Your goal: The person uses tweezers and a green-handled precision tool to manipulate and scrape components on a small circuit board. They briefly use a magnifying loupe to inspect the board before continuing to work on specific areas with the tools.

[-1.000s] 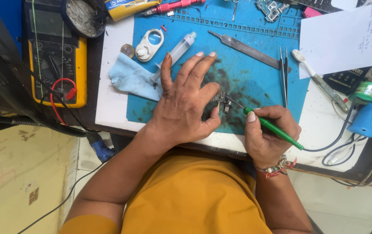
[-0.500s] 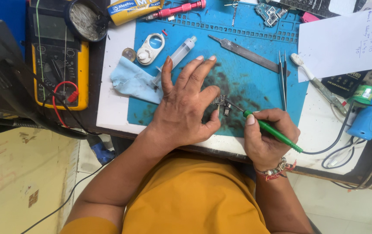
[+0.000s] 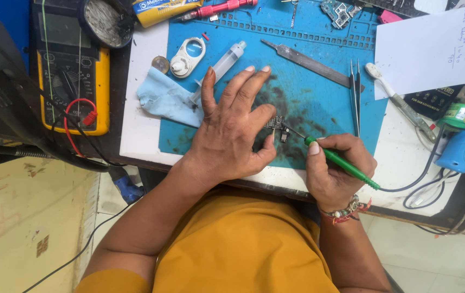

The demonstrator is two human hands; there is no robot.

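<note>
My left hand (image 3: 232,127) lies flat on the blue work mat (image 3: 319,76), fingers spread, with the thumb pressing beside a small dark circuit part (image 3: 278,127). My right hand (image 3: 335,168) grips a green soldering iron (image 3: 341,161) like a pen. The iron's thin metal tip touches the small part. A black cord runs from the iron's back end to the right.
On the mat lie a syringe (image 3: 222,65), a metal file (image 3: 308,62), tweezers (image 3: 355,95) and a light blue cloth (image 3: 167,100). A yellow multimeter (image 3: 69,81) sits at left. A white paper sheet (image 3: 433,49) and a toothbrush (image 3: 400,103) lie right.
The view has shifted slightly. Both hands stay at the small part, with the iron's tip still on it.
</note>
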